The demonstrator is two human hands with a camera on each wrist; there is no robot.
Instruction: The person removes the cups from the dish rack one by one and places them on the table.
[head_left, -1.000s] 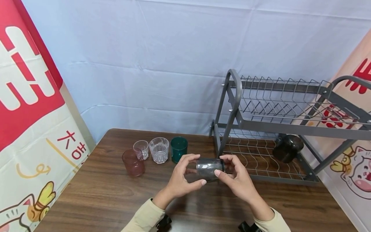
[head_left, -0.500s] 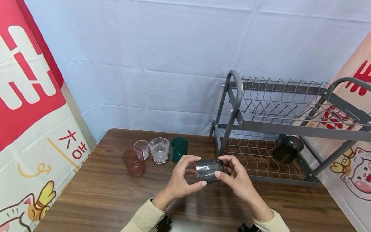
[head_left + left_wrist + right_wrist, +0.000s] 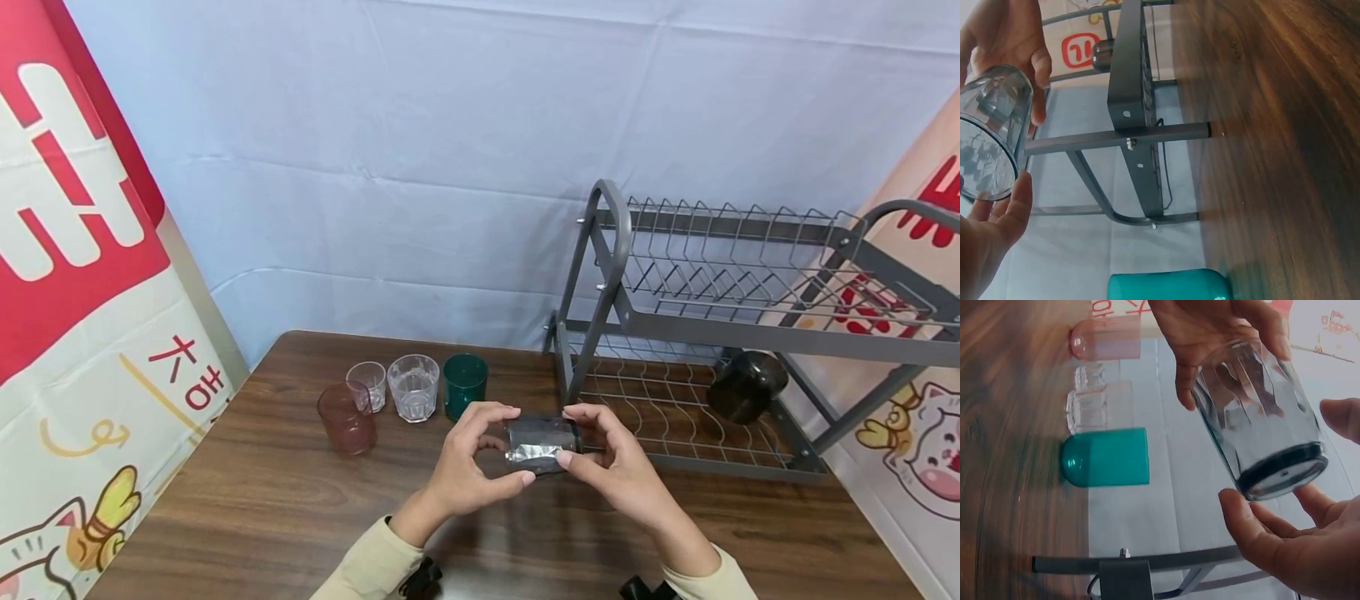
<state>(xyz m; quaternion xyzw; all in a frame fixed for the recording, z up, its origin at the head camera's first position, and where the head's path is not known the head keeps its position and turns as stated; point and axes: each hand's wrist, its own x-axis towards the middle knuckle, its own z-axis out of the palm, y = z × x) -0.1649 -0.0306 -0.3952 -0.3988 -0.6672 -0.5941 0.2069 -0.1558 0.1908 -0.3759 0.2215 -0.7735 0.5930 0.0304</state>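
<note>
A clear smoky-grey drinking glass (image 3: 542, 437) lies sideways in the air between both hands. My left hand (image 3: 471, 467) holds it at the open rim, fingers on top and thumb below. My right hand (image 3: 617, 467) grips the base end, its thumb across the side facing me. In the left wrist view the glass (image 3: 997, 119) shows its round mouth, with left fingertips right at the rim. The right wrist view shows the glass's thick dark base (image 3: 1285, 469) and faceted wall, with right fingertips (image 3: 1235, 503) curled beside the base.
On the table (image 3: 300, 517), left of the hands, stand a reddish glass (image 3: 347, 425), a small clear glass (image 3: 367, 385), a larger clear glass (image 3: 413, 390) and a green glass (image 3: 464, 385). A grey two-tier dish rack (image 3: 622, 321) stands right, with a dark glass (image 3: 744, 385) tipped on its lower shelf.
The glass turns slightly between the hands; the bright reflection on its side slides toward its lower edge. Both hands stay almost in place.
</note>
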